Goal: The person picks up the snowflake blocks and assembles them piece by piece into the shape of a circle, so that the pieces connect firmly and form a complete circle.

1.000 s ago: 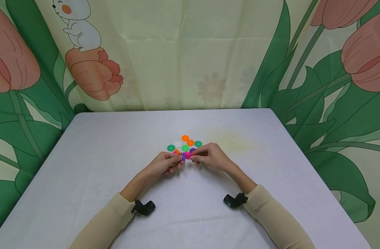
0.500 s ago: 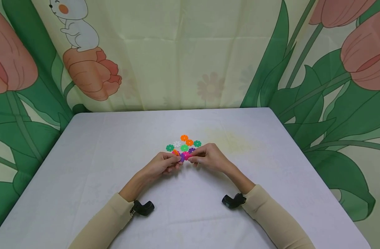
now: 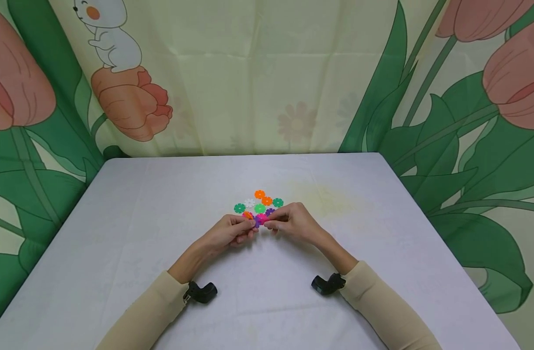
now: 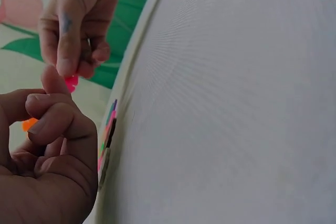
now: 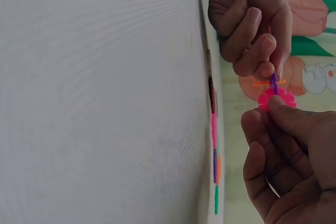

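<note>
My left hand (image 3: 232, 229) pinches a purple notched flower disc (image 5: 273, 82) between thumb and fingers. An orange disc (image 5: 258, 83) is seen edge-on, crossing the purple one. From the other side my right hand (image 3: 296, 221) pinches a bright pink flower disc (image 5: 286, 97) between thumb and forefinger. The pink disc's edge meets the purple disc; whether their slots are interlocked I cannot tell. Both hands are held just above the table, close together. In the left wrist view, fingers cover most of the pink disc (image 4: 72, 83).
Just beyond the hands, loose discs lie on the white-covered table (image 3: 162, 204): orange (image 3: 260, 194), white (image 3: 249, 202), dark green (image 3: 239, 208), light green (image 3: 260, 208) and purple (image 3: 270, 212). A printed curtain (image 3: 232, 97) hangs behind the table.
The right hand has shifted slightly left with the pink disc, closer to the purple disc. The left hand stays almost still, and the loose discs have not moved.
</note>
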The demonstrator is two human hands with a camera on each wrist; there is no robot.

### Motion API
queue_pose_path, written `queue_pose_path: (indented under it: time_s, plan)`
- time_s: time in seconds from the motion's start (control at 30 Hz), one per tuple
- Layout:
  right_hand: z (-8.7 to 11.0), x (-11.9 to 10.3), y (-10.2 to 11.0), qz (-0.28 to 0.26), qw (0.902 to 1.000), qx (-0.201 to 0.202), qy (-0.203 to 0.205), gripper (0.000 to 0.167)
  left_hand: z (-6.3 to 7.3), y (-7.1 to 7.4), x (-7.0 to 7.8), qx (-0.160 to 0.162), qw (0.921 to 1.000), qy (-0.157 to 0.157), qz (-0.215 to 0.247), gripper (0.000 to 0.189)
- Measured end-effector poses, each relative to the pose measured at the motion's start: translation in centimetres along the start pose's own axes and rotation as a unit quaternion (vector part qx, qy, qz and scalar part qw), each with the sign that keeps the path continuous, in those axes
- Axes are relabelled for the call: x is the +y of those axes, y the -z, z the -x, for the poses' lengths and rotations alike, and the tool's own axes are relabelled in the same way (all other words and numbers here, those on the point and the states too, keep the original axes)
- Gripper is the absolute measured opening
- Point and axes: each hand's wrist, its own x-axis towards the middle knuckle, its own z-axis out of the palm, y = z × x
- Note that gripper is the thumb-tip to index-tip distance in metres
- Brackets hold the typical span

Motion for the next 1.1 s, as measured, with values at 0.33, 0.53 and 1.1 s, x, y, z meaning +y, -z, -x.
queue_pose_path:
  time_s: [0.33,0.53,1.1]
  plan:
    - [-0.2,-0.1,-0.6,0.017,0.9995,0.026,-0.008,0.015,0.1,-0.2,0.2,0.054,0.9985,0.010,0.004,0.034]
    - [-0.4,0.1,-0.7,0.015,0.9996,0.019,-0.013,0.019,0.1,-0.3,0.3,0.075,0.9971,0.008,0.014,0.031]
    - [-1.3,2.9,-0.7,0.110,0.9872,0.074,-0.089,0.037,-0.1,-0.1,0.2,0.104,0.9945,0.012,0.008,0.025]
